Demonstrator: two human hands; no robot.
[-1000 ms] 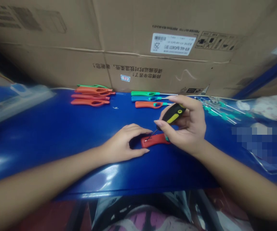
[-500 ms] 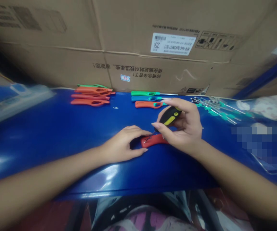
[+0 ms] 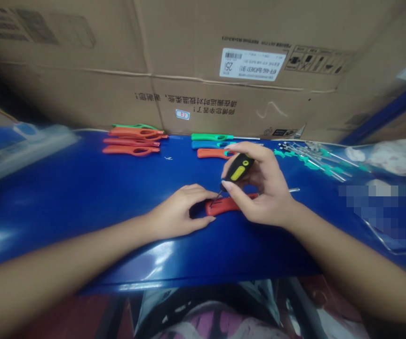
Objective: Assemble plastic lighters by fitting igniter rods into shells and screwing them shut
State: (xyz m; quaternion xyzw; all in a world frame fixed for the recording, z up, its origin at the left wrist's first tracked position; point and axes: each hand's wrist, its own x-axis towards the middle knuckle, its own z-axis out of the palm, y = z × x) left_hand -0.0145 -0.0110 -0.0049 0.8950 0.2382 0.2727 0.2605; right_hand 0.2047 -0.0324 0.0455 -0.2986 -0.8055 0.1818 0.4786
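A red long-nosed lighter [image 3: 224, 204] lies on the blue table, its metal rod showing beyond my right hand. Thumb and fingers of my left hand [image 3: 185, 212] grip the lighter's left end from both sides. In my right hand [image 3: 268, 188] is a black and yellow screwdriver [image 3: 238, 173], tilted, its thin shaft pointing down to the left. The tip meets the lighter's upper face near its left end. My right hand covers part of the lighter's middle.
Red, orange and green lighter handles [image 3: 132, 149] lie at the back left. Behind my right hand are several lighters with rods [image 3: 211, 137]. Metal rods with teal parts [image 3: 315, 162] are piled at the right. A large cardboard box [image 3: 188, 56] walls off the back.
My right hand has shifted slightly left with the screwdriver, which now stands steeper. More of the lighter's rod shows at the right. My left hand stays in place.
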